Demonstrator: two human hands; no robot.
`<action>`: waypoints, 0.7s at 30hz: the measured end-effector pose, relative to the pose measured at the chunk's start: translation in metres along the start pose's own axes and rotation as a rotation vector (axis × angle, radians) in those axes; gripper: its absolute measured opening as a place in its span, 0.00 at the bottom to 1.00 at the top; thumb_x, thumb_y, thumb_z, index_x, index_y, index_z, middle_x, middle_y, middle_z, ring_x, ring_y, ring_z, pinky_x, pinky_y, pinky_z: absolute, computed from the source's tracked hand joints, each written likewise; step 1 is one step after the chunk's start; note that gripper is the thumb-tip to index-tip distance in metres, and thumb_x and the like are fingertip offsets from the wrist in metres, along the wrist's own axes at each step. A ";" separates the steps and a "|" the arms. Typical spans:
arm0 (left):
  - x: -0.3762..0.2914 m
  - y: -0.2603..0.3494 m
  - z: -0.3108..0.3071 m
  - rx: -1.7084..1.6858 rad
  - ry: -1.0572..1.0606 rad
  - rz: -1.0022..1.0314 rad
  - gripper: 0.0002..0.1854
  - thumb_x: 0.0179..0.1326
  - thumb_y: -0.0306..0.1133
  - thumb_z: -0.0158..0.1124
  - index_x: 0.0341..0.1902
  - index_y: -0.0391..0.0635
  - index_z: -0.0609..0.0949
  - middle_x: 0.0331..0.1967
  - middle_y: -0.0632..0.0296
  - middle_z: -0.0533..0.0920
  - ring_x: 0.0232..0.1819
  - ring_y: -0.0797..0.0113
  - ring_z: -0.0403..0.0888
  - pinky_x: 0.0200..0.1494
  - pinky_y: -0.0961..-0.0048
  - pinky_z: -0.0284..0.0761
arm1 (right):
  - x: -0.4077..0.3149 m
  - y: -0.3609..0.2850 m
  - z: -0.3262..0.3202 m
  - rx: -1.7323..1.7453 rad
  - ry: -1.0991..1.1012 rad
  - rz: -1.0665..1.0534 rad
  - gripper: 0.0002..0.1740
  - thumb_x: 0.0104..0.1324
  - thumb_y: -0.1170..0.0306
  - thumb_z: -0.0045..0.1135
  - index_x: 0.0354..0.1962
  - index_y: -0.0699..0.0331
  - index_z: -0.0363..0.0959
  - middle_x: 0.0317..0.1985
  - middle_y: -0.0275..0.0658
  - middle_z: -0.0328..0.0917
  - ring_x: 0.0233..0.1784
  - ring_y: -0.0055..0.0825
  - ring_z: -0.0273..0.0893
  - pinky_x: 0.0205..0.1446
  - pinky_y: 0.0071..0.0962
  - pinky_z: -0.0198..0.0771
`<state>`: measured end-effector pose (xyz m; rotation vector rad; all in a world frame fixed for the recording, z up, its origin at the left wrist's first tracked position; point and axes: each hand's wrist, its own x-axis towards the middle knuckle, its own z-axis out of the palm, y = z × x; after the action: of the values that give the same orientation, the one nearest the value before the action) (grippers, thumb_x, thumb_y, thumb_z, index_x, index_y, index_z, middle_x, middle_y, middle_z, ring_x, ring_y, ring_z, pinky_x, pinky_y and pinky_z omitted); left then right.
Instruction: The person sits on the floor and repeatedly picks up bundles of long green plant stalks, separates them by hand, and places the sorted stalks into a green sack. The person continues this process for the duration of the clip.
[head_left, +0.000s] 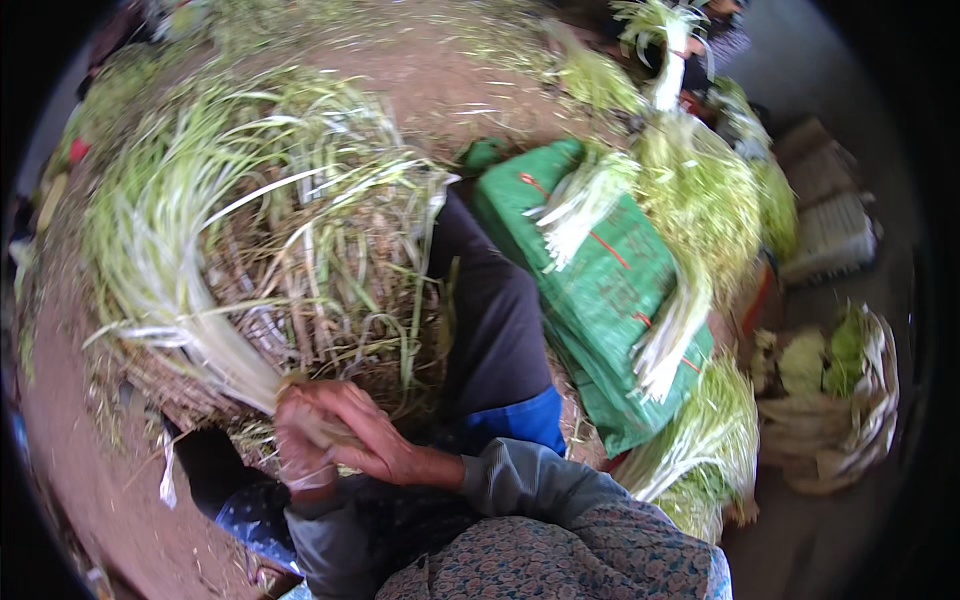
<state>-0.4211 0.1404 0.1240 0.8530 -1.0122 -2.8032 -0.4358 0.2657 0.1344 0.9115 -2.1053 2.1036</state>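
Note:
A long bundle of leafy vegetable stalks (225, 349), with pale stems and yellow-green leaves, fans out to the upper left from my hands. My left hand (298, 450), somewhat blurred, is closed around its stem end. Across that same end lies my right hand (367, 431), its fingers curled on the stems and against my left hand. The hands partly hide the ends of the stems. Under and beyond the bundle is a broad heap of similar stalks and brownish stems (315, 300), with leaves drooping over it.
Right of my knee, a green woven plastic sack (600, 292) with red cord bears small stalk bunches (589, 202). More leafy bunches (697, 195) lie beyond it. An open cloth sack (817, 442) holds greens at the right. Another person (720, 45) is partly visible at the top right.

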 end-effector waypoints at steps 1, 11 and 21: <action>0.008 0.007 -0.008 0.031 -0.076 -0.065 0.08 0.62 0.38 0.54 0.32 0.47 0.72 0.23 0.69 0.71 0.25 0.75 0.68 0.32 0.76 0.67 | 0.007 -0.003 -0.007 0.171 0.029 0.106 0.28 0.64 0.59 0.51 0.56 0.67 0.62 0.56 0.48 0.64 0.62 0.43 0.60 0.62 0.38 0.55; -0.045 0.012 0.002 0.181 -0.164 -0.108 0.11 0.57 0.40 0.60 0.33 0.47 0.71 0.23 0.70 0.69 0.23 0.76 0.65 0.27 0.75 0.64 | 0.077 0.023 0.020 0.819 -0.604 0.622 0.22 0.47 0.61 0.65 0.32 0.72 0.74 0.30 0.44 0.79 0.29 0.29 0.77 0.35 0.26 0.72; -0.050 -0.021 0.024 0.632 -0.434 -0.272 0.24 0.60 0.41 0.60 0.54 0.38 0.70 0.41 0.52 0.78 0.42 0.58 0.78 0.46 0.66 0.77 | 0.118 -0.100 -0.149 0.893 0.007 0.267 0.16 0.57 0.75 0.57 0.41 0.76 0.68 0.30 0.48 0.80 0.23 0.34 0.80 0.28 0.29 0.78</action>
<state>-0.3874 0.1819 0.1505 0.4207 -2.0627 -2.9879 -0.5482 0.3673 0.2866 0.6445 -1.2670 3.2421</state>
